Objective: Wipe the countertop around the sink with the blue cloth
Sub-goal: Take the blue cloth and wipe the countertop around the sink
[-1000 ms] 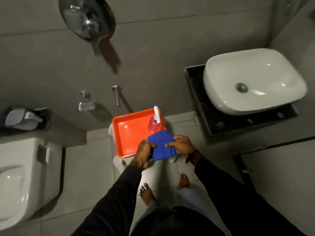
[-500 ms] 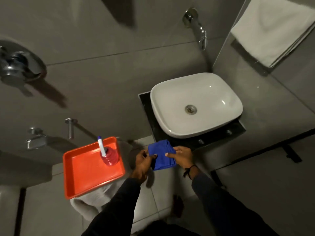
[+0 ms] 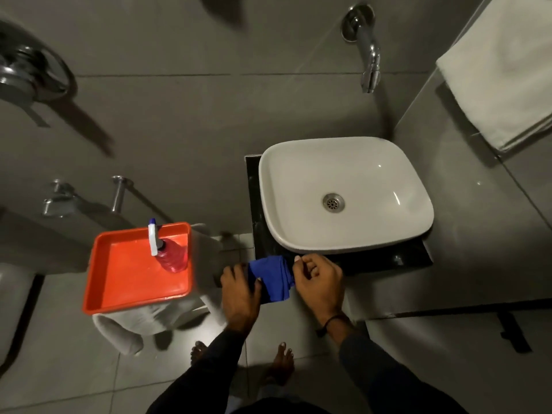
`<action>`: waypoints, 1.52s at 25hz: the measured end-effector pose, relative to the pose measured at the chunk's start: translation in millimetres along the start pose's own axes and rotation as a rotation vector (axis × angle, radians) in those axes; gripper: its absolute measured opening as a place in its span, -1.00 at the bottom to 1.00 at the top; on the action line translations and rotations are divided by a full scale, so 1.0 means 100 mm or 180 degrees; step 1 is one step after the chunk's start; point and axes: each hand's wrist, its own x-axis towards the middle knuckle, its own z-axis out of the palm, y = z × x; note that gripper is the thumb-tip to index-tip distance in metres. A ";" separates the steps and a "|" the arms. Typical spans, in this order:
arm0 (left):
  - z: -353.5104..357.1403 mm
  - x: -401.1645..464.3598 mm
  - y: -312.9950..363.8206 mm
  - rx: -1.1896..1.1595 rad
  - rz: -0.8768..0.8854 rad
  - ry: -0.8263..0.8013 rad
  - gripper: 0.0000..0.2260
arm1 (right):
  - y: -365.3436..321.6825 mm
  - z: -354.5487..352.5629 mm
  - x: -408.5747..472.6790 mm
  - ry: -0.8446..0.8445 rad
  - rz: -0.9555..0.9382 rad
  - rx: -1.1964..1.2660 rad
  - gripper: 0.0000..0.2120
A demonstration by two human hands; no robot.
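Note:
A folded blue cloth [image 3: 272,278] hangs between my two hands just in front of the near left corner of the black countertop [image 3: 388,259]. My left hand [image 3: 239,294] pinches its left edge and my right hand [image 3: 319,279] grips its right edge. The white basin [image 3: 343,192] sits on the countertop and covers most of it. Only narrow black strips show along the left and front of the basin.
An orange tray [image 3: 131,282] with a red spray bottle [image 3: 171,253] rests on a white stool [image 3: 155,318] at my left. A chrome wall spout [image 3: 369,58] hangs above the basin. A white towel [image 3: 504,67] hangs at upper right. My bare feet stand on grey floor tiles.
The view has swung right from the tray to the sink. Both hands carried the blue cloth from over the tray to the countertop's front left corner.

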 end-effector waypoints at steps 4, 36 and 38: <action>0.17 -0.17 0.04 0.1108 0.1289 -0.0473 -0.40 | -0.23 0.10 0.62 0.0155 -0.0598 -0.0337 -0.80; -0.02 1.09 -0.28 0.1007 0.1827 -0.1473 -0.47 | -0.14 0.58 1.13 -0.0528 0.0156 -0.1446 -0.34; -0.03 1.23 -0.27 0.0946 0.1814 -0.1493 -0.47 | -0.14 0.59 1.13 -0.0502 0.0185 -0.1471 -0.35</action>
